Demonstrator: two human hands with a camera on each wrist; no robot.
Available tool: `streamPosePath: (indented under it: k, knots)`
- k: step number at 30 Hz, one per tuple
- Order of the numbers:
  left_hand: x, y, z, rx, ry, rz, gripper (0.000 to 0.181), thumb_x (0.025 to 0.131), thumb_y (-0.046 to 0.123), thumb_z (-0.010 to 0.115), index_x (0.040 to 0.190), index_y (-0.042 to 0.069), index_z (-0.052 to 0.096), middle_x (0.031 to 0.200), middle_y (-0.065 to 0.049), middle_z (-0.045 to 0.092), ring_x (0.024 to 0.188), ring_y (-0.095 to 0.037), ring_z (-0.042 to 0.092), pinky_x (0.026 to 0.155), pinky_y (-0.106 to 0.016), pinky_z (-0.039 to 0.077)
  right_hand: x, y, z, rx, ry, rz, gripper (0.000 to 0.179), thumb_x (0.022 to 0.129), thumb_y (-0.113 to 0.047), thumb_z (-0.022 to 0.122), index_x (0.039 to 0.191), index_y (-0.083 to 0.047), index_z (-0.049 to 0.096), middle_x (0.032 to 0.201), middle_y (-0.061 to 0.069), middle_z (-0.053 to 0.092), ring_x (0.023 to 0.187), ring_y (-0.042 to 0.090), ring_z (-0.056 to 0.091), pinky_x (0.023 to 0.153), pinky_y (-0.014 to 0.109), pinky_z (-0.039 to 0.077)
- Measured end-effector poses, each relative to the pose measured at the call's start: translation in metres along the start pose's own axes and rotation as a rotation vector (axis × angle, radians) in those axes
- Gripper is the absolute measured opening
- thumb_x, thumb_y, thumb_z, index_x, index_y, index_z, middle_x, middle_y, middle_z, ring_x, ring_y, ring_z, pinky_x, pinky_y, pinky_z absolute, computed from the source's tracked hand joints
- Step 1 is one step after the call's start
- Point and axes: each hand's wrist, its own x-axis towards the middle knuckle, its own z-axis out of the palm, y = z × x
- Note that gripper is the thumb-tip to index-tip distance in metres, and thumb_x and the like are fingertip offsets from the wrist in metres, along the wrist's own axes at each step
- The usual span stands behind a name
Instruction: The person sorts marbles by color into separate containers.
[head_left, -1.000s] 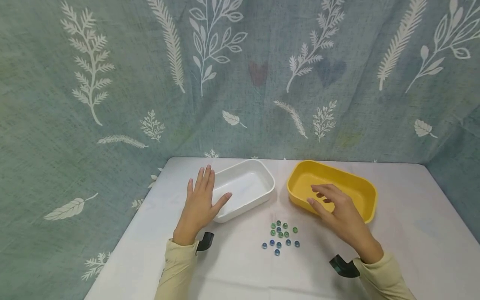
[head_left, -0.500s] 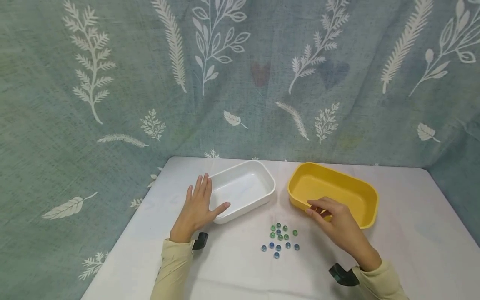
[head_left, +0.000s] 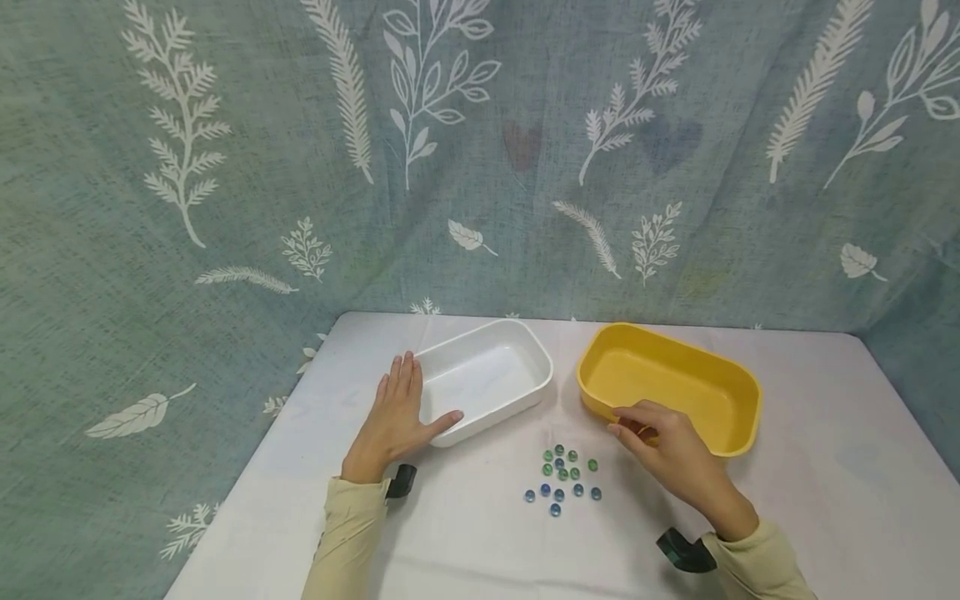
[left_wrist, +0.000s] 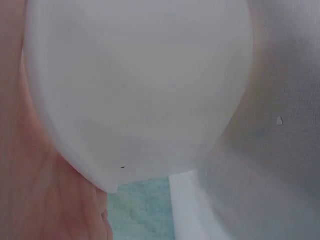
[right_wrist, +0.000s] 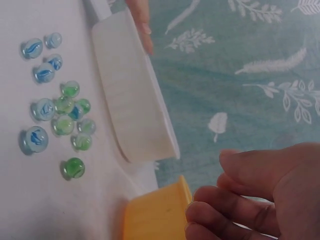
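Observation:
My left hand (head_left: pixel 395 421) rests along the left end of a white rectangular tray (head_left: pixel 498 412), fingers straight and thumb over the near rim. In the left wrist view the palm (left_wrist: pixel 55 190) lies against the tray's pale end wall (left_wrist: pixel 145 100). Over the near side of a yellow tray (head_left: pixel 705 379) is my right hand (head_left: pixel 671 446), its fingers loosely bent. Nothing shows between thumb and fingers in the right wrist view, where the fingertips (right_wrist: pixel 197 212) overlap the yellow rim. Several green glass marbles (head_left: pixel 563 474) and blue ones (head_left: pixel 558 495) lie between the hands.
Both trays stand near the back of a table with a white cloth (head_left: pixel 480 542). A grey-green leaf-patterned curtain (head_left: pixel 480 150) hangs close behind them and along the sides. Each wrist carries a black camera mount (head_left: pixel 684 552).
My left hand has come down onto the white tray's end, its fingers drawing closer together. The right hand has lowered toward the yellow tray's near rim, thumb and fingertips now nearer each other.

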Motion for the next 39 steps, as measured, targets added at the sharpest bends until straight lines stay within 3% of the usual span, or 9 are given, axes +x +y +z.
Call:
streamPosePath:
  k: [13, 20, 26, 39]
  knots:
    - [-0.002, -0.002, -0.001, -0.038, -0.022, -0.013, 0.128, 0.084, 0.079, 0.061, 0.162, -0.01, 0.011, 0.173, -0.026, 0.001, 0.162, -0.042, 0.001, 0.131, -0.059, 0.014, 0.003, 0.005, 0.009, 0.025, -0.112, 0.04, 0.012, 0.093, -0.013, 0.077, 0.103, -0.007, 0.08, 0.088, -0.006, 0.069, 0.079, 0.004, 0.06, 0.072, 0.02, 0.057]
    - [-0.006, 0.001, 0.002, -0.082, -0.044, -0.019, 0.13, 0.084, 0.078, 0.063, 0.162, -0.01, 0.007, 0.173, -0.026, -0.003, 0.162, -0.042, -0.002, 0.131, -0.059, 0.012, -0.001, 0.007, 0.017, 0.048, -0.18, 0.081, 0.021, 0.092, -0.011, 0.078, 0.112, -0.006, 0.08, 0.088, -0.006, 0.071, 0.079, 0.003, 0.06, 0.072, 0.019, 0.056]
    - [-0.004, 0.006, 0.005, -0.097, -0.059, -0.024, 0.131, 0.084, 0.08, 0.06, 0.162, -0.008, 0.005, 0.173, -0.024, -0.006, 0.162, -0.041, -0.005, 0.131, -0.059, 0.011, -0.002, 0.011, 0.021, 0.041, -0.215, 0.063, 0.022, 0.089, -0.007, 0.078, 0.111, -0.004, 0.08, 0.091, -0.004, 0.074, 0.079, 0.002, 0.062, 0.07, 0.019, 0.056]
    - [-0.002, -0.007, 0.0, -0.083, -0.05, 0.007, 0.129, 0.084, 0.078, 0.062, 0.163, -0.006, 0.006, 0.174, -0.022, -0.003, 0.163, -0.04, 0.0, 0.131, -0.058, 0.013, 0.001, 0.018, 0.029, 0.006, -0.252, 0.119, 0.021, 0.088, -0.006, 0.08, 0.109, -0.006, 0.08, 0.089, -0.005, 0.073, 0.08, 0.006, 0.061, 0.071, 0.02, 0.055]
